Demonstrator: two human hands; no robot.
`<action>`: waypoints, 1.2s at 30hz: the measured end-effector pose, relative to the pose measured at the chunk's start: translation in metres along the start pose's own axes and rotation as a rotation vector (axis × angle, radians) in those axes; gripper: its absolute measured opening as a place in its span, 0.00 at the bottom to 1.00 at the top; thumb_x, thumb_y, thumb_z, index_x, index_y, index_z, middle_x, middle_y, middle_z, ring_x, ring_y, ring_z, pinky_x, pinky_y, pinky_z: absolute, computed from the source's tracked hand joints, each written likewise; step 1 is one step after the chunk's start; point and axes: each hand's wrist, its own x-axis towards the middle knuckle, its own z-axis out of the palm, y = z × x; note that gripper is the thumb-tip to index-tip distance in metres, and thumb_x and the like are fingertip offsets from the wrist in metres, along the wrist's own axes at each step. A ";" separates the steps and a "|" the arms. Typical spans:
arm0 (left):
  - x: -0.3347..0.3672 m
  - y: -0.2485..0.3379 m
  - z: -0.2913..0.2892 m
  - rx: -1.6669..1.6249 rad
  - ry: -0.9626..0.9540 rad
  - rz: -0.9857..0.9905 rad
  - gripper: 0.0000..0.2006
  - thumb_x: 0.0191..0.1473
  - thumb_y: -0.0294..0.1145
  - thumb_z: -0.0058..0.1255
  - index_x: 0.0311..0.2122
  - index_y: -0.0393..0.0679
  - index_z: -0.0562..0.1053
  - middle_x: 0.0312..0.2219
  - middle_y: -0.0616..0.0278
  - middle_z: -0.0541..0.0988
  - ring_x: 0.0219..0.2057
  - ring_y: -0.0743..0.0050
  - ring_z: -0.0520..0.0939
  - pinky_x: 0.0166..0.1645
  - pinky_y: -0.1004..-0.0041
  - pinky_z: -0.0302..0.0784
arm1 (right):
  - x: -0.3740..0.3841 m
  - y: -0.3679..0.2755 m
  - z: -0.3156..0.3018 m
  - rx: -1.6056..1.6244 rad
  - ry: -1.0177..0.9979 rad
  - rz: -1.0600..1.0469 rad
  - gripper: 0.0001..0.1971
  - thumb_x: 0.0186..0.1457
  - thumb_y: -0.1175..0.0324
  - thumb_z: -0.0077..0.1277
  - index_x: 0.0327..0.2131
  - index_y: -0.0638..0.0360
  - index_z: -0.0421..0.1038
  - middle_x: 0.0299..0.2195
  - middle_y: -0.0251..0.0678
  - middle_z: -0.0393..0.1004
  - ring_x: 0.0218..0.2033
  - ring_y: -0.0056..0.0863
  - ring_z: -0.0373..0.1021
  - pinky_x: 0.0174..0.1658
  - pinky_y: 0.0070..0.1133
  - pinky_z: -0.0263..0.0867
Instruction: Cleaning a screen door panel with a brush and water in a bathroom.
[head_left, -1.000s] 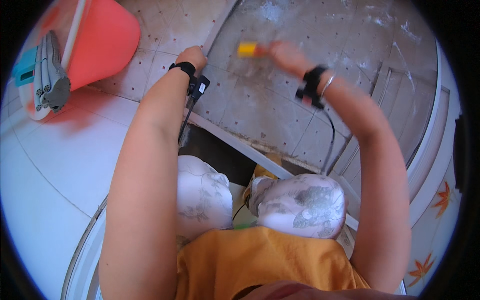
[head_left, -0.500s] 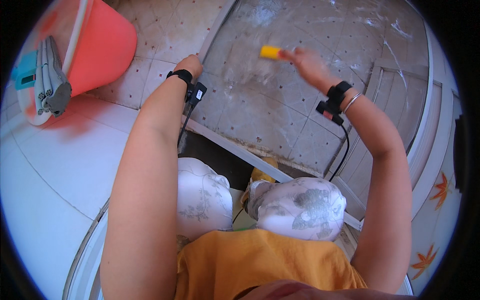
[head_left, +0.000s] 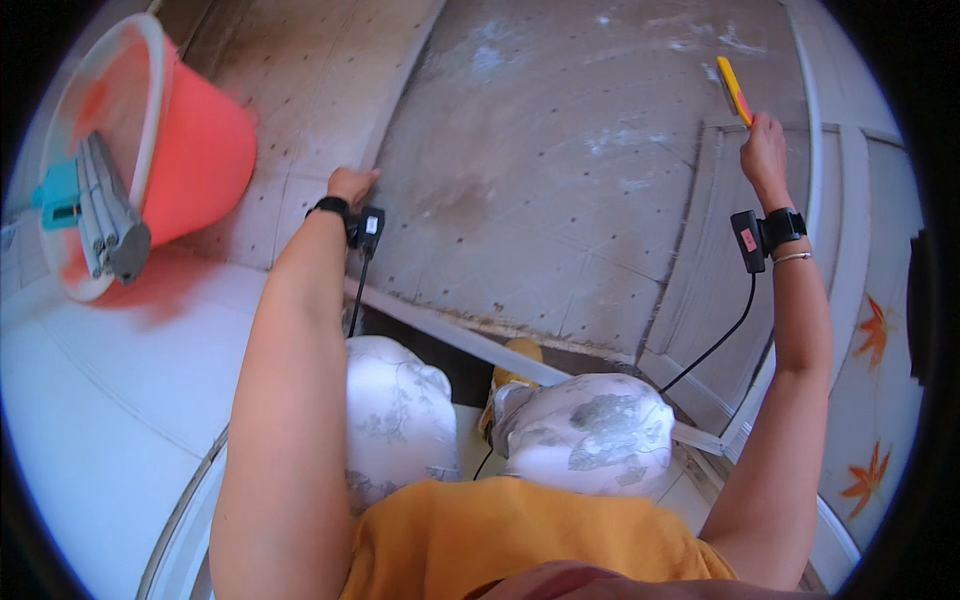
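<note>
In front of me is a large glass panel [head_left: 560, 180], with tiles visible through it and whitish smears on its upper part. A pale, narrow frame [head_left: 470, 331] edges it. My left hand [head_left: 353, 185] is at the panel's left frame edge, fingers curled around it. Out at the far right, my right hand [head_left: 764, 152] grips a slim yellow-handled tool [head_left: 735, 90] that points up and away. A dark strip runs along the tool's left side; its exact kind is unclear. Whether the tool touches the glass, I cannot tell.
A red bucket [head_left: 205, 135] with a pale rim lies tipped at the left. A grey mop head [head_left: 112, 215] with a teal clamp [head_left: 60, 198] is at its mouth. Grey panelling [head_left: 690, 260] shows at the right, and cables hang from both wrist straps.
My right hand has swung right with the yellow-handled tool, which has turned from sideways to nearly upright in view. My left hand appears slightly lower and farther left, as the whole view has shifted.
</note>
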 end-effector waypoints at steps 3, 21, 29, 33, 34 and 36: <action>0.000 -0.004 -0.007 -0.132 0.015 -0.020 0.27 0.39 0.43 0.60 0.36 0.26 0.70 0.34 0.48 0.76 0.33 0.66 0.77 0.35 0.69 0.72 | -0.020 0.031 -0.008 -0.167 -0.189 0.296 0.12 0.48 0.74 0.40 0.38 0.62 0.62 0.40 0.51 0.62 0.41 0.52 0.61 0.40 0.41 0.60; -0.002 -0.008 -0.026 -0.107 0.015 0.117 0.15 0.43 0.34 0.54 0.32 0.30 0.72 0.29 0.50 0.76 0.33 0.60 0.74 0.39 0.64 0.67 | -0.031 0.081 -0.019 0.311 -0.194 0.688 0.12 0.49 0.69 0.37 0.34 0.66 0.65 0.33 0.56 0.70 0.38 0.53 0.66 0.40 0.38 0.62; -0.001 0.039 -0.010 -0.489 -0.002 0.265 0.11 0.43 0.32 0.55 0.22 0.35 0.68 0.17 0.64 0.68 0.20 0.75 0.66 0.26 0.71 0.62 | -0.012 0.124 -0.049 0.142 -0.020 0.550 0.10 0.50 0.69 0.36 0.34 0.60 0.65 0.31 0.52 0.71 0.36 0.50 0.67 0.36 0.37 0.62; 0.020 0.036 -0.014 -0.412 0.016 0.335 0.12 0.41 0.34 0.55 0.20 0.39 0.65 0.16 0.63 0.69 0.17 0.74 0.67 0.20 0.71 0.64 | -0.028 0.104 -0.041 0.184 -0.023 0.584 0.09 0.49 0.70 0.37 0.35 0.55 0.64 0.31 0.50 0.71 0.36 0.49 0.67 0.36 0.37 0.62; 0.009 0.049 -0.013 -0.322 -0.017 0.304 0.12 0.42 0.34 0.55 0.21 0.37 0.66 0.16 0.62 0.69 0.19 0.72 0.70 0.22 0.71 0.67 | -0.045 0.102 -0.038 0.202 -0.020 0.604 0.09 0.49 0.71 0.37 0.36 0.55 0.64 0.30 0.50 0.71 0.35 0.49 0.67 0.36 0.37 0.62; 0.061 -0.008 -0.056 -0.112 0.283 0.372 0.15 0.43 0.37 0.55 0.25 0.32 0.70 0.17 0.60 0.71 0.21 0.71 0.71 0.28 0.72 0.67 | -0.032 0.062 -0.021 0.201 0.027 0.502 0.11 0.47 0.74 0.38 0.37 0.55 0.63 0.30 0.50 0.70 0.34 0.49 0.66 0.36 0.38 0.61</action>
